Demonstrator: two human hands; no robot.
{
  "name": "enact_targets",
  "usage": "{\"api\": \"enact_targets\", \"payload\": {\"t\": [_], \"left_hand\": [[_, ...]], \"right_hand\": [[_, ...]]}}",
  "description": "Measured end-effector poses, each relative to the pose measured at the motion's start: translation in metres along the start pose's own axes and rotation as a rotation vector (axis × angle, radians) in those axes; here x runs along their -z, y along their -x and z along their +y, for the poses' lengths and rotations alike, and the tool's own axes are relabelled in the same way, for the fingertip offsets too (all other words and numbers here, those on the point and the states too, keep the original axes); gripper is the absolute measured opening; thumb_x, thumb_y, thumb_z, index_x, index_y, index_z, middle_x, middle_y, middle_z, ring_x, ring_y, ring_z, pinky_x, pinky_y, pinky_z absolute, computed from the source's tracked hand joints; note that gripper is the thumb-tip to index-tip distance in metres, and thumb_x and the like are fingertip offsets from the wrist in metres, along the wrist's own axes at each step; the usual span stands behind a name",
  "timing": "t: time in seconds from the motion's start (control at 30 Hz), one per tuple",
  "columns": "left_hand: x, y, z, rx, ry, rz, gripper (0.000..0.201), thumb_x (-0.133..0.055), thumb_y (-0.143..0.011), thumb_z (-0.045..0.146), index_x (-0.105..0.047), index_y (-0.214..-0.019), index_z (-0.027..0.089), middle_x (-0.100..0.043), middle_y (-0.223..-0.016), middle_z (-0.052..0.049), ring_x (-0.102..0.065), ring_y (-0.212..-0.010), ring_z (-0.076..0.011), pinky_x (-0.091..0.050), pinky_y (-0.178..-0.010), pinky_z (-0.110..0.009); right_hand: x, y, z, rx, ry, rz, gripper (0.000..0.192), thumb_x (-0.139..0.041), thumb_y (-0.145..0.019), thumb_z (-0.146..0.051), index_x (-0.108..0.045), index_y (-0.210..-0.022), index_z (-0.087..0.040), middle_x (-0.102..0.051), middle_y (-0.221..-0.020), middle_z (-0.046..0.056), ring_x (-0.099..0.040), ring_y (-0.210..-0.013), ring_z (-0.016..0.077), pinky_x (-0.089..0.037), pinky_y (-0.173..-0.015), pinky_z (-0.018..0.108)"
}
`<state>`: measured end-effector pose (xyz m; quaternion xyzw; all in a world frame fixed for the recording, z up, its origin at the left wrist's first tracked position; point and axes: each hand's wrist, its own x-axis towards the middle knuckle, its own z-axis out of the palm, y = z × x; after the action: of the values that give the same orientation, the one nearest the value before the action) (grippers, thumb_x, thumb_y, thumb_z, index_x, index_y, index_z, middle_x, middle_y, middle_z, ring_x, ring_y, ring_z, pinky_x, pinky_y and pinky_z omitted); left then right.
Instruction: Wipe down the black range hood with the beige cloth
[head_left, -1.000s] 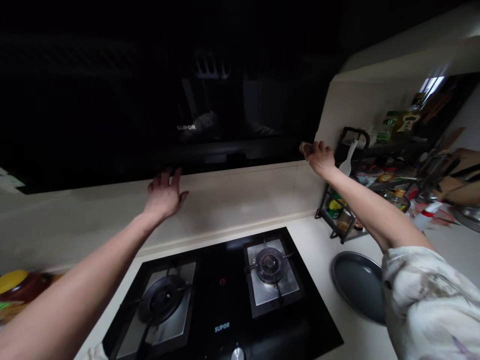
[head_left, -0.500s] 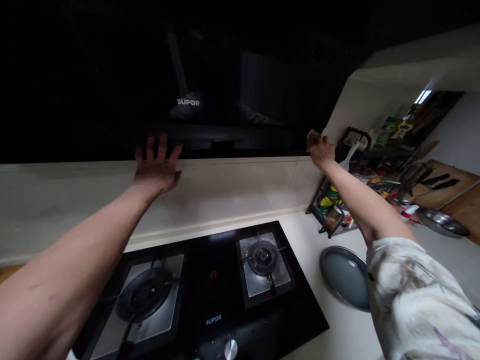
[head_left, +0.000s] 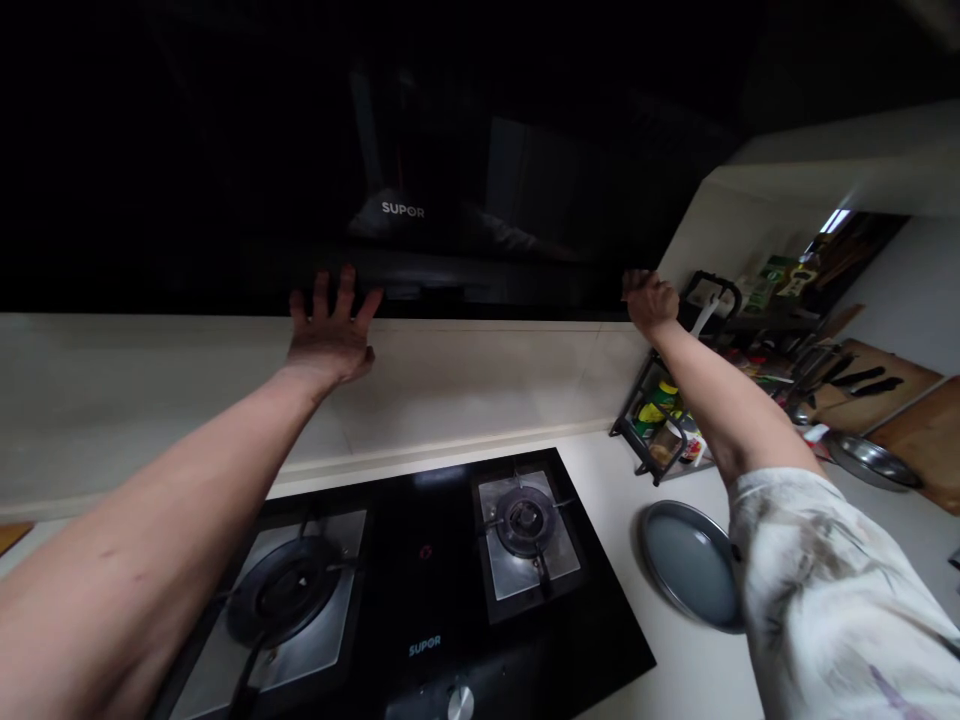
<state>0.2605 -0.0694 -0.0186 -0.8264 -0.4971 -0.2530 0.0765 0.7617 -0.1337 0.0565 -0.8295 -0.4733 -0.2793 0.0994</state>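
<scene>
Range hood [head_left: 405, 210]: black, glossy, spanning the upper field directly above the fingers of both hands; judged rigid, fixed and heavy, with a smooth front likely slippery, so best taken along the lower lip rather than the glass face. Tiled wall [head_left: 487, 380]: pale band just below the fingertips. Gas hob [head_left: 420, 570]: two burners on black glass, well below both hands, set in the white counter [head_left: 615, 480]. Grey round pan [head_left: 690, 560]: on the counter under the right forearm. Seasoning rack [head_left: 660, 420]: beside and below the right hand, crowded with bottles. Cutting board with knives [head_left: 892, 395] and steel bowl [head_left: 874, 460]: far to the right of the right fingers. Left hand [head_left: 330, 335]: fingers spread wide and straight, tips at or against the lower lip of the hood, gripping nothing. Right hand [head_left: 651, 300]: fingers curled into a near fist at the hood's lower right corner; whether anything small is pinched inside, not determinable. Upper hood body lost in darkness; contact of the fingertips with the lip hard to confirm; rack contents too small and blurred to identify.
</scene>
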Motion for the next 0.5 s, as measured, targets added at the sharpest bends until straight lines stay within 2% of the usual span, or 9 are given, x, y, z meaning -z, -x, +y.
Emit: {"api": "enact_targets", "payload": {"t": [0.07, 0.2, 0.37, 0.5], "left_hand": [[0.002, 0.0, 0.002, 0.007, -0.017, -0.009, 0.086, -0.079, -0.098, 0.011, -0.033, -0.17, -0.001, 0.004, -0.18, -0.031, 0.009, -0.163, -0.0552, 0.004, -0.125, -0.078], [0.001, 0.0, 0.0, -0.004, -0.011, -0.007, 0.087, -0.08, -0.097, 0.011, -0.034, -0.169, -0.001, 0.004, -0.18, -0.031, 0.008, -0.162, -0.0559, 0.003, -0.124, -0.08], [-0.001, 0.002, -0.003, -0.026, 0.005, 0.026, 0.087, -0.079, -0.097, 0.01, -0.033, -0.17, 0.001, 0.004, -0.18, -0.029, 0.009, -0.163, -0.0538, 0.005, -0.124, -0.081], [0.001, 0.003, -0.001, -0.031, 0.033, -0.004, 0.086, -0.079, -0.098, 0.01, -0.032, -0.17, -0.001, 0.004, -0.18, -0.03, 0.011, -0.163, -0.0541, 0.006, -0.125, -0.08]], "right_hand": [[-0.004, -0.009, -0.002, -0.002, -0.006, -0.032, 0.06, -0.016, -0.111, -0.024, -0.053, -0.155, -0.006, -0.049, -0.139, 0.031, -0.057, -0.131, 0.0362, -0.047, -0.109, 0.052], [-0.005, -0.015, 0.007, 0.07, 0.034, -0.126, 0.053, -0.039, -0.11, -0.033, -0.058, -0.151, -0.006, -0.055, -0.133, 0.03, -0.059, -0.129, 0.0347, -0.047, -0.112, 0.05], [-0.008, 0.023, 0.031, 0.083, 0.04, -0.16, 0.041, -0.051, -0.106, -0.023, -0.069, -0.142, -0.017, -0.06, -0.131, 0.022, -0.064, -0.124, 0.0302, -0.05, -0.111, 0.046], [-0.015, 0.046, 0.064, 0.01, 0.016, -0.166, 0.054, -0.048, -0.101, -0.016, -0.063, -0.152, -0.027, -0.06, -0.131, 0.02, -0.068, -0.113, 0.0291, -0.055, -0.101, 0.044]]}}
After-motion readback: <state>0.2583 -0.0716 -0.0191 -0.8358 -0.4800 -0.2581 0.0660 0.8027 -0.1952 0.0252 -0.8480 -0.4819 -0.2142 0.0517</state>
